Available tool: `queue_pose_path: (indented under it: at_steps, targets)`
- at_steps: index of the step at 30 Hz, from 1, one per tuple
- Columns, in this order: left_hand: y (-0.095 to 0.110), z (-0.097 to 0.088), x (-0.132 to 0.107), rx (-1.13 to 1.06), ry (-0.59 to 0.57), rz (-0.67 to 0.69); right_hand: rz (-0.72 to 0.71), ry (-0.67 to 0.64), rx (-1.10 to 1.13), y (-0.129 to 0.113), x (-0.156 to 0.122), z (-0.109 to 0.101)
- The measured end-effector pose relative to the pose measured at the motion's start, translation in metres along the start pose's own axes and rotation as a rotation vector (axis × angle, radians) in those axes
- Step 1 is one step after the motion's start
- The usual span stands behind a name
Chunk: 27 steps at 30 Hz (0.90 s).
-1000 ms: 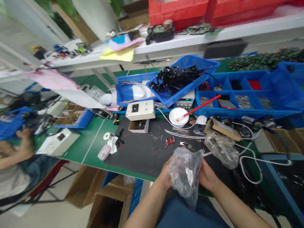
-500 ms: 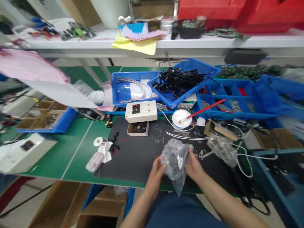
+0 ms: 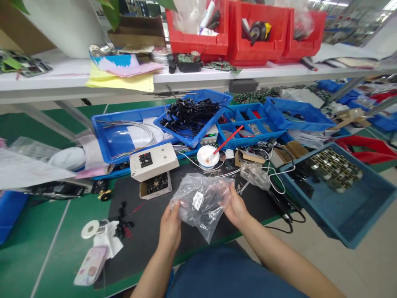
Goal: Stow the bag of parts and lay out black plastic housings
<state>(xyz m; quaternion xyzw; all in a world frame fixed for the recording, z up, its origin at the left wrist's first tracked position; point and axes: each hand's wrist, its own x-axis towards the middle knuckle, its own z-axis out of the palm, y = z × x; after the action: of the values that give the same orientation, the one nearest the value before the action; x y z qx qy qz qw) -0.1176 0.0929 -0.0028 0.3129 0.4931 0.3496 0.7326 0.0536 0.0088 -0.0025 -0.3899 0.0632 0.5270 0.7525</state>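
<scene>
In the head view, we hold a clear plastic bag (image 3: 208,209) between our left hand (image 3: 170,227) and right hand (image 3: 237,207), each gripping an opposite edge; its longer axis runs crosswise from hand to hand, neither nearer, its white label (image 3: 197,200) facing up.

The left hand (image 3: 171,225) and right hand (image 3: 236,207) hold a clear plastic bag (image 3: 203,211) above a black mat (image 3: 142,231)

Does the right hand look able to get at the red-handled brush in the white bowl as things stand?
Probably yes: nothing visible covers the red-handled brush. The right hand is holding the clear plastic bag, though, so it would likely need to let go first.
</scene>
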Motion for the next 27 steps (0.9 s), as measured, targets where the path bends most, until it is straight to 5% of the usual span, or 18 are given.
queue_pose_path:
  at_steps: [6, 12, 19, 27]
  targets:
    - [0.002, 0.027, -0.004, 0.048, -0.101, -0.026, 0.018, -0.032, 0.019, -0.005, -0.01, -0.01]
    - [-0.019, 0.017, 0.004, 0.304, 0.048, 0.24, 0.021, 0.024, 0.033, 0.0, -0.013, -0.037]
    - [-0.014, 0.016, -0.01, 0.52, -0.015, 0.431, -0.015, 0.094, 0.042, -0.009, -0.013, -0.052]
    - [-0.013, 0.038, 0.0, 0.424, -0.05, 0.242, -0.032, 0.125, 0.093, -0.02, -0.018, -0.05]
